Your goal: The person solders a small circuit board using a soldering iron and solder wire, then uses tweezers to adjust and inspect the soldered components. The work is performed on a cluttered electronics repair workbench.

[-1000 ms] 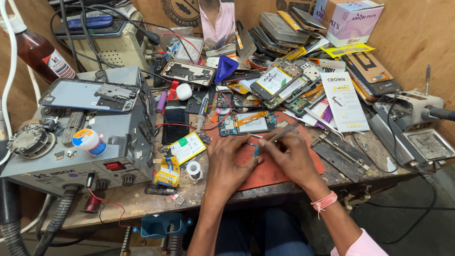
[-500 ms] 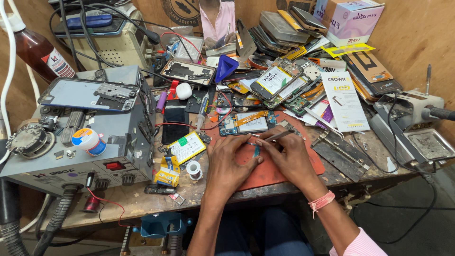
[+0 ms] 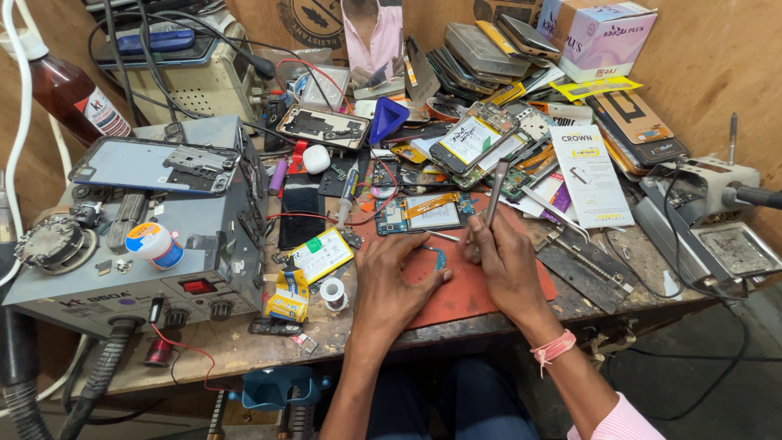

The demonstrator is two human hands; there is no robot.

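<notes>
Worn wooden tabletop (image 3: 244,346), red work mat (image 3: 481,285) at 6 o'clock, grey rework station (image 3: 138,244) at 9 o'clock, heaped phone parts (image 3: 481,138) at 12 o'clock, white leaflet (image 3: 590,175) at 2 o'clock, solder spool (image 3: 332,291) beside the mat

**Where things lie on the bench**

The mat (image 3: 481,289) sits at the bench's front edge, both hands on it — left hand (image 3: 393,281) beside right hand (image 3: 505,265), a small flex part (image 3: 438,259) between them. Just behind lies an opened phone (image 3: 428,213). Left of the mat lie a battery (image 3: 322,254) and solder spool (image 3: 332,291); further left, the rework station (image 3: 163,269) — a phone frame (image 3: 155,165) on top. A cardboard box (image 3: 599,37) stands far behind.
</notes>
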